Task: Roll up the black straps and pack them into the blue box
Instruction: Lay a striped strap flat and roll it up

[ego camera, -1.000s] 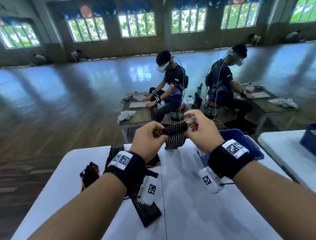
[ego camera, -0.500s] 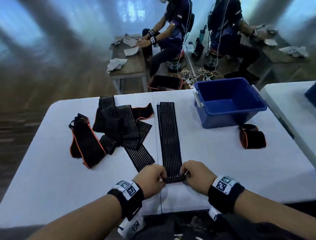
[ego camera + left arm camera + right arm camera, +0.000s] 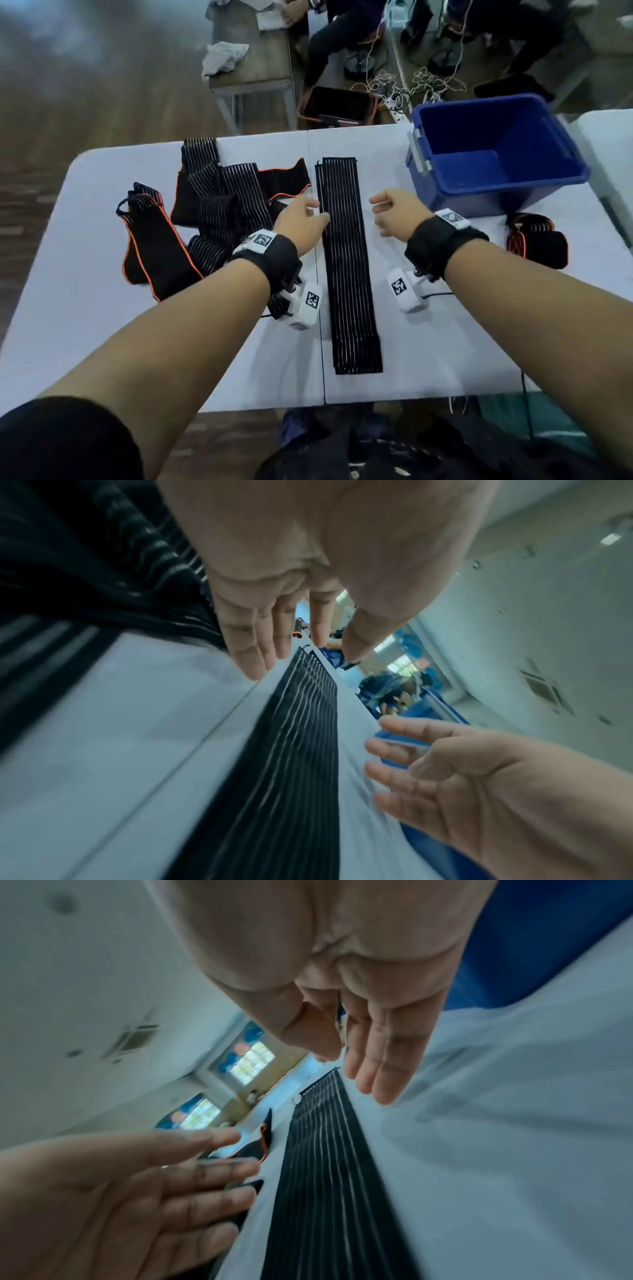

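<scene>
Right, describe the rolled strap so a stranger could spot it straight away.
Start at the blue box on the white table's far right. The rolled strap lies just in front of it, by the right edge. It is the only one wound into a bundle; the others lie flat or heaped further left.

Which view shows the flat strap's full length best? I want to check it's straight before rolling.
The head view: the flat strap lies whole, end to end, on the white table. Both wrist views show it foreshortened and blurred, its near end cut off.
</scene>
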{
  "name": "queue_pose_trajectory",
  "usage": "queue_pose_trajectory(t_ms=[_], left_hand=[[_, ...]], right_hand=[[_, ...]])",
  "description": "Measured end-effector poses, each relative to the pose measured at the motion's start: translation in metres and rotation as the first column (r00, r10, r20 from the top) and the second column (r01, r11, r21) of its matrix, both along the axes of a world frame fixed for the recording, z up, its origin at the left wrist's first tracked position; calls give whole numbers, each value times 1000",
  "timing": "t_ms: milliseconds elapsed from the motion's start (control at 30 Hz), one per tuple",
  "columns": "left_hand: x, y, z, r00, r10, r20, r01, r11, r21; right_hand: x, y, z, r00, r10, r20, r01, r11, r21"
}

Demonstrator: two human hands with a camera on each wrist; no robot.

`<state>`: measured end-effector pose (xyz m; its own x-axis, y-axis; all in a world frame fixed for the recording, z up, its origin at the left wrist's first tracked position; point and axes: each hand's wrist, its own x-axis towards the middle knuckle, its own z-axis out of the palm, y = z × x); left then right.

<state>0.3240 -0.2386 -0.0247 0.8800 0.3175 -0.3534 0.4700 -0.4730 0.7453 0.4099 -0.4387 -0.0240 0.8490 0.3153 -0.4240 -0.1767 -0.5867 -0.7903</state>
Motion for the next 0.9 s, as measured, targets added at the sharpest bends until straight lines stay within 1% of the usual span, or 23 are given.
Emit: queue_pose_trajectory(t_ms=[67, 133, 200, 333, 400, 467, 500, 533, 567, 600, 633, 667, 700, 733, 767, 833, 867, 900], left_hand=[[24, 4, -9, 994, 102, -33, -105, 988, -110], [40, 8, -18, 978, 205, -47, -210, 942, -262], [51, 9, -19, 959, 273, -72, -280, 890, -360], [58, 7, -21, 939, 331, -88, -330, 802, -498], [57, 5, -17, 937, 342, -75, -327, 781, -532], [54, 7, -14, 942, 330, -59, -307, 780, -546], [50, 9, -12, 950, 309, -43, -285, 804, -521], [45, 12, -11, 960, 278, -16, -255, 855, -452], [37, 13, -8, 974, 224, 28, -201, 919, -339], [26, 13, -4, 987, 145, 74, -127, 970, -207], [12, 10, 3, 993, 48, 110, -39, 996, -84], [-4, 7, 9, 990, -67, 124, 64, 998, 30], [-23, 2, 13, 976, -190, 107, 176, 976, 128], [-42, -5, 18, 948, -311, 68, 291, 934, 209], [-62, -12, 21, 908, -418, 20, 398, 878, 265], [-98, -25, 20, 815, -577, -60, 564, 763, 316], [-113, -30, 15, 776, -625, -85, 616, 721, 317], [-127, -36, 10, 749, -655, -97, 649, 696, 308]], right_hand=[[22, 13, -5, 991, -78, -106, 81, 996, 26], [32, 22, -10, 975, -121, -187, 134, 989, 61], [37, 29, -17, 972, -137, -191, 154, 985, 77], [36, 37, -19, 970, -139, -197, 168, 976, 136], [34, 39, -17, 957, -167, -235, 219, 952, 212], [31, 37, -11, 940, -194, -282, 275, 918, 285], [29, 34, -7, 936, -200, -291, 288, 909, 303], [27, 30, -3, 938, -195, -287, 283, 908, 308], [23, 24, 1, 951, -173, -258, 248, 922, 296], [16, 16, 3, 975, -128, -181, 169, 957, 234], [7, 7, 4, 996, -57, -72, 66, 990, 125], [-4, -1, 6, 999, 39, 32, -39, 999, 0], [-19, -9, 8, 986, 135, 95, -125, 986, -107], [-37, -17, 9, 969, 221, 110, -199, 963, -183], [-55, -23, 9, 951, 294, 93, -267, 936, -229], [-91, -34, 9, 923, 383, 33, -359, 890, -282], [-106, -39, 7, 919, 395, 1, -377, 878, -296], [-120, -44, 5, 920, 390, -30, -381, 875, -299]])
